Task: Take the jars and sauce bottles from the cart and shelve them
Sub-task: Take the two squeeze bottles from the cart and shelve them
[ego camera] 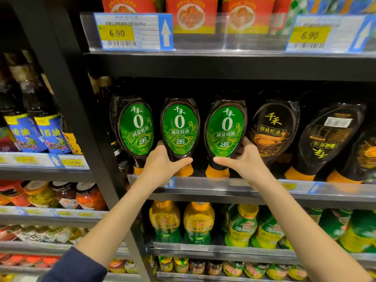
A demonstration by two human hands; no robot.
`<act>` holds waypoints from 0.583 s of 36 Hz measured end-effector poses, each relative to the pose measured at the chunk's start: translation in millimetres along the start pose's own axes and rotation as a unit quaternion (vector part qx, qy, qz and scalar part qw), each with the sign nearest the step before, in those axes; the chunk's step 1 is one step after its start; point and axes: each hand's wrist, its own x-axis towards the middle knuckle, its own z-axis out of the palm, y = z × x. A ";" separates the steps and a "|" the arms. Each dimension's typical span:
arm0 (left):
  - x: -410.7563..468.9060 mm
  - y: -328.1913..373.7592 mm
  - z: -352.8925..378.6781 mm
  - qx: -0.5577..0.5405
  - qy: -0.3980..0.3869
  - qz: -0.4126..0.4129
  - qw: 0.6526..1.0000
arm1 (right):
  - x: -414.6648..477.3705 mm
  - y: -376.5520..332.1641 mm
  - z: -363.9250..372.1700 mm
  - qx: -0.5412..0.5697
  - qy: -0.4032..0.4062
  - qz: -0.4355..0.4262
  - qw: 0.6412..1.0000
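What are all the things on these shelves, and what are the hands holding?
Green-label oyster sauce bottles: three, dark with orange caps, middle shelf, standing cap-down.
Black-label oyster sauce bottles: at least two, gold writing, right of the green ones; one turned backwards.
Sesame oil bottles: two, blue labels, left bay.
Red packs: three or more, top shelf.
Price tags: two, yellow, reading 6.90, top shelf edge.
Yellow-and-green bottles: several, shelf below.
Glass jars: several, red and yellowish fillings, left bay.
Left hand: grips the middle green-label bottle.
Right hand: grips the right green-label bottle.
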 end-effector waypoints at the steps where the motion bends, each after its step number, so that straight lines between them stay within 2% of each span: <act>1: -1.4 1.4 -0.8 0.002 0.002 0.000 1.000 | -1.2 -1.0 0.5 -0.011 -0.001 0.002 1.000; 6: -7.7 5.0 -5.5 -0.002 0.009 -0.001 1.000 | -3.4 1.5 -0.3 -0.055 -0.023 0.019 0.998; 11: -21.2 -2.6 -8.0 -0.111 -0.014 0.005 0.994 | -8.1 -2.5 -3.0 -0.113 -0.001 0.019 0.993; 15: -56.6 -3.5 -1.2 -0.149 0.090 0.048 0.984 | -19.5 -19.9 -12.7 -0.132 -0.020 0.011 0.991; 18: -77.0 -3.3 8.4 -0.135 0.155 0.127 0.970 | -34.2 -40.3 -25.4 -0.183 -0.006 -0.035 0.982; 21: -80.0 6.1 17.2 -0.098 0.129 0.165 0.973 | -43.9 -67.8 -40.1 -0.230 0.043 -0.112 0.966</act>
